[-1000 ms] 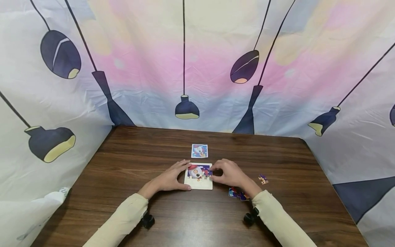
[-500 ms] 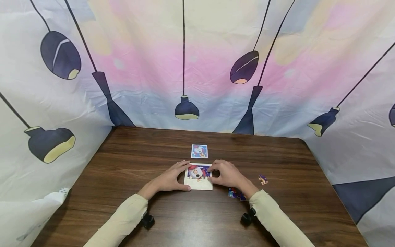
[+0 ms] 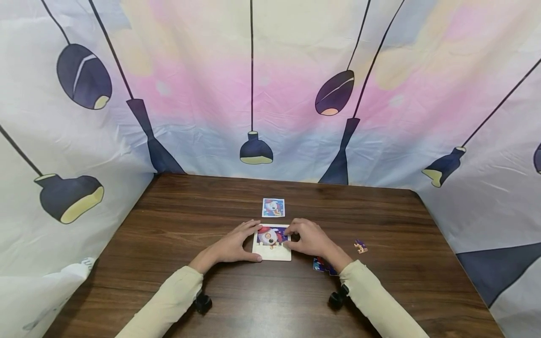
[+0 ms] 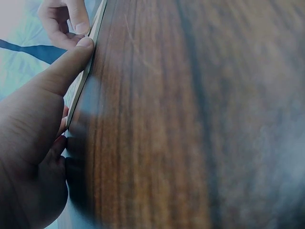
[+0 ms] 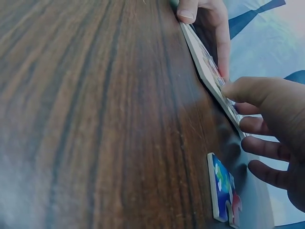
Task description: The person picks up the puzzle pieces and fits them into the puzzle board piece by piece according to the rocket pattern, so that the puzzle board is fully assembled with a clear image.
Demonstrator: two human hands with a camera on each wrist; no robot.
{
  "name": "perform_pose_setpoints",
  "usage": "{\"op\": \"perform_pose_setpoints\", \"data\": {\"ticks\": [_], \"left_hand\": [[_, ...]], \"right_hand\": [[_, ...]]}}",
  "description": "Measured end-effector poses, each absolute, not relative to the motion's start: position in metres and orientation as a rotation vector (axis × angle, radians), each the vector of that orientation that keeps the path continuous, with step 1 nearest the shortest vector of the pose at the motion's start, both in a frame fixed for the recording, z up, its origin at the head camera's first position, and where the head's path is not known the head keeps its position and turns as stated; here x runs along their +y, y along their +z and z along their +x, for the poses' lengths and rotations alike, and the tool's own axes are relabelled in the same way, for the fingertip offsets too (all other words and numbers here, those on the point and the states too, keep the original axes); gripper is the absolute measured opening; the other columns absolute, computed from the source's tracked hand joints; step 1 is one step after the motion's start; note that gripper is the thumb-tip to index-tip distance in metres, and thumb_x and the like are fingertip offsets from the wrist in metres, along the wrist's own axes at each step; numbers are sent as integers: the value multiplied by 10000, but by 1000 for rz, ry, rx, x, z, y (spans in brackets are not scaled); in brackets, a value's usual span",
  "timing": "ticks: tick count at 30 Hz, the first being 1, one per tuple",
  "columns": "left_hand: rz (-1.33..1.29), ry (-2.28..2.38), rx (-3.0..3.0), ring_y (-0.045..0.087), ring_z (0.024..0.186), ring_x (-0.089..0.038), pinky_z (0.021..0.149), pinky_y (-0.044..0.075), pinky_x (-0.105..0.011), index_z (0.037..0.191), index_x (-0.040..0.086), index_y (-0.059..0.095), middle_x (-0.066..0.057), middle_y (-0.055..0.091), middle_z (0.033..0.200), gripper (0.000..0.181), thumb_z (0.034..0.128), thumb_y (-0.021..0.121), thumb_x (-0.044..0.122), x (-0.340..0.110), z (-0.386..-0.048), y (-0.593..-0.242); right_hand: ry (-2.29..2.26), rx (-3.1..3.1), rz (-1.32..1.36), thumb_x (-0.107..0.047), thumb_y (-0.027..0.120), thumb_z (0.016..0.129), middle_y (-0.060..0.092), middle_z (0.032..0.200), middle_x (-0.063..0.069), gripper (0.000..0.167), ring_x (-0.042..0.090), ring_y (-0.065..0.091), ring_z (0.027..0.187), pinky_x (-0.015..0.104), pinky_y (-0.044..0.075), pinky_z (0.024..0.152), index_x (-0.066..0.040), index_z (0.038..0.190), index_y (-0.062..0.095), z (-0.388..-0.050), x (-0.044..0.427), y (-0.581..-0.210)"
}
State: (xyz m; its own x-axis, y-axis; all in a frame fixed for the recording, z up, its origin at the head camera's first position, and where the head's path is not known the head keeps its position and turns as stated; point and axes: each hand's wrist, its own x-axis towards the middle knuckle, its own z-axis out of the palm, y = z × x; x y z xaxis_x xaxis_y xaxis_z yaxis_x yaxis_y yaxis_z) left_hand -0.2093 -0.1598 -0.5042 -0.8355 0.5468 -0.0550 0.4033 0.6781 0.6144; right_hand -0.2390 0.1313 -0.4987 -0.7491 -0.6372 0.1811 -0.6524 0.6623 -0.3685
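Observation:
A wooden jigsaw puzzle board (image 3: 274, 254) lies on the table, its upper part filled with a white-faced, red-hatted cartoon picture and its lower strip bare. My left hand (image 3: 231, 244) grips the board's left side, thumb at the near corner and fingers at the far one. At the right edge my right hand (image 3: 312, 238) pinches a puzzle piece (image 3: 287, 237) against the picture with thumb and index finger; the fingers partly hide it. In the right wrist view, the thumb (image 5: 238, 89) touches the board's face while the other fingers hang past its edge.
A printed reference picture (image 3: 273, 207) lies beyond the board. Loose puzzle pieces (image 3: 319, 264) sit by the right forearm, partly covered by it. Another loose piece (image 3: 360, 246) lies farther right. A patterned cloth hangs behind the brown wooden table (image 3: 190, 197).
My right hand has shifted slightly left, its thumb and index finger moving farther onto the board. The left hand and the board stay in place.

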Motion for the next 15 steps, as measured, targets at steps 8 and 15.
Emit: {"op": "perform_pose_setpoints", "data": {"ticks": [8, 15], "left_hand": [[764, 898, 2653, 138, 1570, -325, 1191, 238, -635, 1604, 152, 360, -40, 244, 1688, 990, 831, 784, 601, -160, -209, -504], [758, 894, 2658, 139, 1568, -339, 1187, 237, -645, 1604, 147, 358, -51, 246, 1687, 997, 828, 787, 601, -159, -209, -504]], "right_hand": [[620, -2830, 1107, -380, 792, 896, 635, 938, -106, 222, 55, 531, 762, 236, 455, 665, -214, 1041, 820, -238, 129, -499], [535, -2819, 1120, -414, 764, 916, 665, 977, -84, 278, 43, 542, 796, 238, 471, 676, -204, 1088, 822, -236, 130, -499]]}}
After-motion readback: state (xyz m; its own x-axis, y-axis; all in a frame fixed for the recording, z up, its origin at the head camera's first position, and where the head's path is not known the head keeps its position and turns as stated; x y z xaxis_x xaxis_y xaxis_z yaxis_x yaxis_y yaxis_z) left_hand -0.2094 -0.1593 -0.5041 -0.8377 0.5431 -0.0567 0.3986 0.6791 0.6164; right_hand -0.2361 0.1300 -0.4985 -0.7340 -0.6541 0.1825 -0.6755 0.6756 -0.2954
